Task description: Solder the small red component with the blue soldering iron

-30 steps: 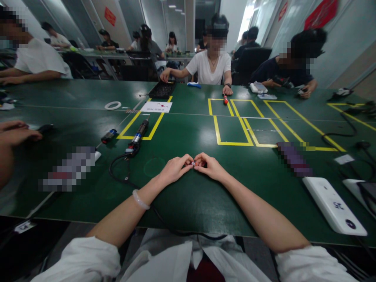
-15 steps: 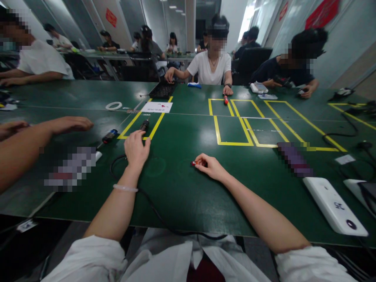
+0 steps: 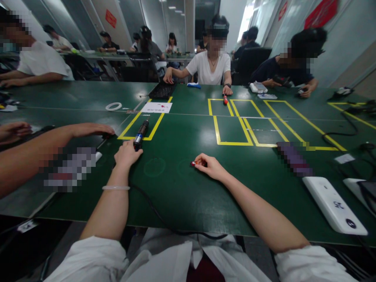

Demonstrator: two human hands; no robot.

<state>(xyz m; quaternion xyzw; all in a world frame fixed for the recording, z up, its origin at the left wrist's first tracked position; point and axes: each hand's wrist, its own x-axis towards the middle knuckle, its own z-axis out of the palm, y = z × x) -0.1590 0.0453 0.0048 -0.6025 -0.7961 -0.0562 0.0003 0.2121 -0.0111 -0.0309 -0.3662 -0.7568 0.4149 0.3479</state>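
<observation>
My left hand point(image 3: 128, 152) is closed round the near end of a black electric screwdriver point(image 3: 141, 132) with a silver and blue band. The far end of the screwdriver points away from me, over a yellow-taped rectangle. Its black cable point(image 3: 149, 205) appears to run from under my wrist toward the table's front edge; the fingers are partly hidden behind the back of the hand. On the green table, my right hand point(image 3: 210, 166) pinches a small red and orange piece point(image 3: 193, 163), mostly covered by the fingers, so its kind is unclear.
A co-worker's arm point(image 3: 58, 145) reaches in from the left beside a blurred phone point(image 3: 72, 166). Opposite, a person touches a black tray point(image 3: 161, 91) and a red-handled tool point(image 3: 225, 100). A white printed card point(image 3: 157, 107) lies ahead; a white power bank point(image 3: 335, 205) is at right.
My left hand has drawn back and to the left, showing more of the screwdriver. My right hand stays put. The co-worker's hand at left has moved right, over a blue and black tool.
</observation>
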